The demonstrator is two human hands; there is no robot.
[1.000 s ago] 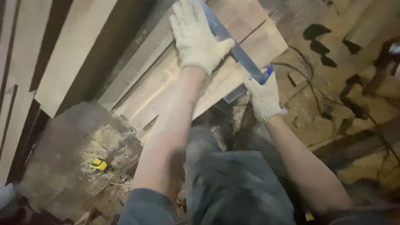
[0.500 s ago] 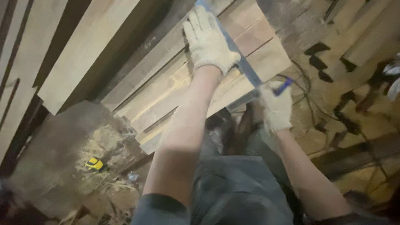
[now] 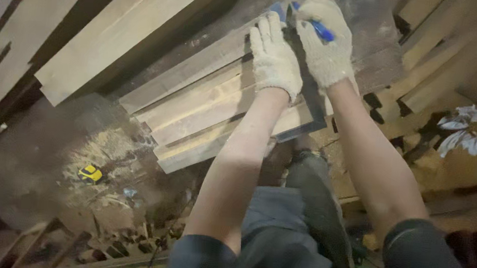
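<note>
Whereas a second ago the hands were spread apart along a long blue-edged straightedge, they are now brought close together at the far end of the stacked wooden boards (image 3: 217, 109). The left hand (image 3: 275, 59), gloved, is pressed flat and open on the straightedge (image 3: 277, 9). A blue marker (image 3: 316, 26) is gripped by the closed, gloved right hand (image 3: 325, 47), tip at the edge; marking is judged underway. Most of the straightedge is hidden under the gloves. A small yellow object (image 3: 90, 173) on the floor cannot be identified.

Both gloved hands rest on a stack of wooden planks (image 3: 217, 109). The left hand (image 3: 275, 57) presses flat, while the right hand (image 3: 324, 41) beside it grips a blue pen (image 3: 318, 27). A small yellow object (image 3: 90, 173) lies on the dusty floor (image 3: 47, 152).
</note>
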